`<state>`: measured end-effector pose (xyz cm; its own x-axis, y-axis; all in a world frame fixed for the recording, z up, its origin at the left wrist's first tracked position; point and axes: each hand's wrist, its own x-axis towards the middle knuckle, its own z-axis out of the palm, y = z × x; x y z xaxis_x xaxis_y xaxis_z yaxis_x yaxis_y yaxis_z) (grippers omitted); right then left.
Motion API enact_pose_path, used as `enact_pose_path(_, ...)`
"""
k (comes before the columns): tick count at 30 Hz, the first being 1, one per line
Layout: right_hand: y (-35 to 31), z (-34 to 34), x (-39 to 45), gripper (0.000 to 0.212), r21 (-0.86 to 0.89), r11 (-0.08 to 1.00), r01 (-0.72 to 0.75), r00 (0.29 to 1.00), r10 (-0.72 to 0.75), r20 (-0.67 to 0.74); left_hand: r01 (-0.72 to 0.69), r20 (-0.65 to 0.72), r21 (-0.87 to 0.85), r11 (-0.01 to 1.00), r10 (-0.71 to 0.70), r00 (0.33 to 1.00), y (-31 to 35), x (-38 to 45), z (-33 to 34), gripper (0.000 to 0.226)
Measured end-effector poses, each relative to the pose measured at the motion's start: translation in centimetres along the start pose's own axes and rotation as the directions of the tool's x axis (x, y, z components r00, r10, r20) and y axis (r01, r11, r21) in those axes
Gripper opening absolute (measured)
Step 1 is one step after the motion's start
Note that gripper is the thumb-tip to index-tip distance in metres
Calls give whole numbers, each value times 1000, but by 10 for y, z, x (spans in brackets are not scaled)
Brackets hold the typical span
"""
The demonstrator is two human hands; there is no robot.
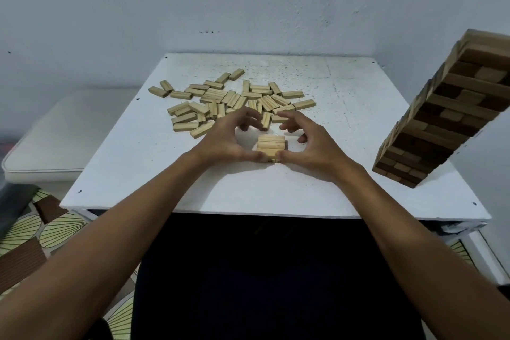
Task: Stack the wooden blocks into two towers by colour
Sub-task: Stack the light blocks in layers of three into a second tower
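Roughly halfway, we'd judge. On the right of the table our dark tower stands tall, many layers high with alternate layers crossed; it looks finished, though its top runs out of view, so we cannot be sure. No dark blocks lie loose on the table.

The pale tower has barely begun: a low start near the table's front middle, a row of blocks side by side on top with at least one layer under it. Behind it the pile of pale blocks lies scattered, flat and mostly touching one another, so nearly all of that colour is left to stack.

Our left hand and right hand bracket the pale tower. Both thumbs press its near edge; the fingers arch loosely over its far side, curled but seemingly holding nothing. We seem to be squaring the layer, and neither hand has lifted a block.
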<state>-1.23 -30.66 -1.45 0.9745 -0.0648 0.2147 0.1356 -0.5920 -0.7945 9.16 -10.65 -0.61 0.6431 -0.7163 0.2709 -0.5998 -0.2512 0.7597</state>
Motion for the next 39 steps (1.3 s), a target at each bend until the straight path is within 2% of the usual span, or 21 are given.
enact_pose_path(4, -7, 1, 8, 47, 109, 994, -13, 991, 27, -133, -5, -141, 101, 995, 20, 990, -2, 0, -17, 51)
enact_pose_path(6, -9, 2, 15, 37, 85, 996, -14, 979, 31, -203, 26, -235, 190, 981, 20, 972, -9, -3, -28, 43)
enact_pose_path(8, -10, 3, 24, 34, 31, 999, -21, 975, 28, -222, 50, -262, 286, 957, 28, 965, -20, -9, -38, 38)
enact_pose_path(11, -9, 4, 42, 36, -53, 995, -88, 982, 77, -174, 42, -199, 402, 915, 42, 979, -34, -22, -47, 47)
enact_pose_path(14, -5, 5, 56, 37, -151, 975, -164, 980, 144, -137, -2, -180, 444, 896, 92, 979, -37, -31, -44, 53)
enact_pose_path(17, -5, 5, 63, 39, -229, 959, -165, 982, 138, -127, 22, -125, 475, 880, 42, 991, -34, -27, -40, 60)
enact_pose_path(21, -9, 3, 71, 51, -268, 952, -147, 989, 139, -51, 28, -3, 549, 835, -31, 1000, -39, -8, -36, 70)
enact_pose_path(26, -12, 1, 83, 65, -367, 916, -163, 983, 181, 13, 12, 28, 435, 900, -26, 999, -41, 11, -41, 51)
enact_pose_path(30, -16, -2, 93, 64, -445, 884, -143, 976, 200, 84, -5, 122, 398, 917, -48, 991, -33, 14, -58, 62)
enact_pose_path(32, -18, -5, 95, 63, -462, 876, -136, 970, 213, 119, -26, 165, 380, 925, -40, 985, -26, 13, -65, 58)
enact_pose_path(36, -19, -9, 95, 60, -444, 885, -140, 961, 230, 156, -65, 234, 425, 903, -40, 971, -27, 17, -73, 53)
enact_pose_path(39, -17, -10, 96, 64, -425, 895, -138, 954, 235, 184, -90, 238, 471, 878, -29, 971, -33, 21, -75, 46)
